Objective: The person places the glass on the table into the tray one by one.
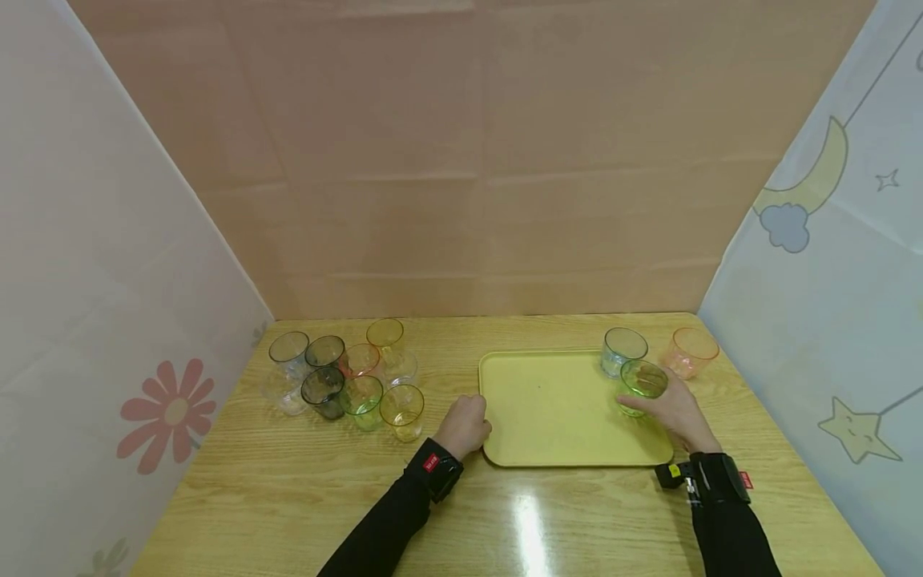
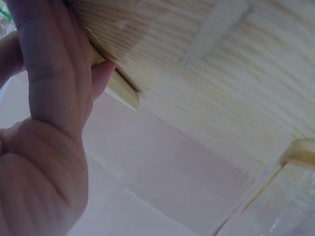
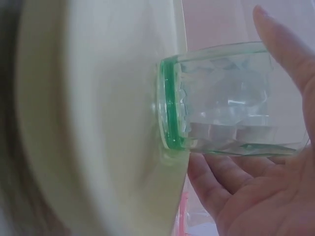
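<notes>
A pale yellow tray (image 1: 548, 409) lies flat on the wooden table. My left hand (image 1: 464, 427) grips the tray at its left edge; in the left wrist view, a fingertip (image 2: 102, 76) presses against the tray's rim. Over the tray's right side, my right hand (image 1: 681, 417) holds a green-tinted glass (image 1: 644, 380), thumb on one side and fingers on the other. The glass (image 3: 224, 101) is upright with its thick green base at the tray surface. Just behind it stands a light blue glass (image 1: 623, 346), at the tray's far right corner.
A pink glass (image 1: 694, 351) stands right of the tray. Left of it, several clear and tinted glasses crowd together, among them a yellow one (image 1: 404, 410), a green one (image 1: 363, 397) and a dark grey one (image 1: 323, 388). Fabric walls (image 1: 469, 200) enclose the table's back and sides.
</notes>
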`<state>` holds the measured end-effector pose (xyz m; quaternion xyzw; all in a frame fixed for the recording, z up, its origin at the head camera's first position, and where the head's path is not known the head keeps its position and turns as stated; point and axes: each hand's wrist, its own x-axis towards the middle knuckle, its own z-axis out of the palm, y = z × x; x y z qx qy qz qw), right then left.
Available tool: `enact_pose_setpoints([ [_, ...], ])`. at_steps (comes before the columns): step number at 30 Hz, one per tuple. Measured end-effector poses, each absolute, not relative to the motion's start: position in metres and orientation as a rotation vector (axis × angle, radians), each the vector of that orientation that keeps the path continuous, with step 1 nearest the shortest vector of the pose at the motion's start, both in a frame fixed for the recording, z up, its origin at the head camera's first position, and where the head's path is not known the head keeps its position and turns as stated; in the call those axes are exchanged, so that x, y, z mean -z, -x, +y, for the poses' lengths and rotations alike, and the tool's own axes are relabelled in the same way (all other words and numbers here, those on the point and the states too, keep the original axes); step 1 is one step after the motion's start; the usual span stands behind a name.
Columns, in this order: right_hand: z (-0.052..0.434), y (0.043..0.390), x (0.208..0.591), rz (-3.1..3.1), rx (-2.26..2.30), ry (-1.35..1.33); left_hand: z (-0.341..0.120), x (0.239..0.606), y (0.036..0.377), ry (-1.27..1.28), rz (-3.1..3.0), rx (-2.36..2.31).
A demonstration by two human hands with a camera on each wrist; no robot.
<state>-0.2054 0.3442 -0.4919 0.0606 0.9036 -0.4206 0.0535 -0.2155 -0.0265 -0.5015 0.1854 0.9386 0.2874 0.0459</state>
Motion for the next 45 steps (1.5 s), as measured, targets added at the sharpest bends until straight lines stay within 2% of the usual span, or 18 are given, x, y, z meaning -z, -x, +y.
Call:
enact_pose_setpoints([
  [35,0.342,0.200,0.490,2.766,1.290,-0.170,-0.026,0.502,0.214,-0.567,2.885,-0.880],
  [45,0.351,0.190,0.490,2.740,1.381,-0.048,-0.026,0.500,0.213,-0.546,2.871,-0.884],
])
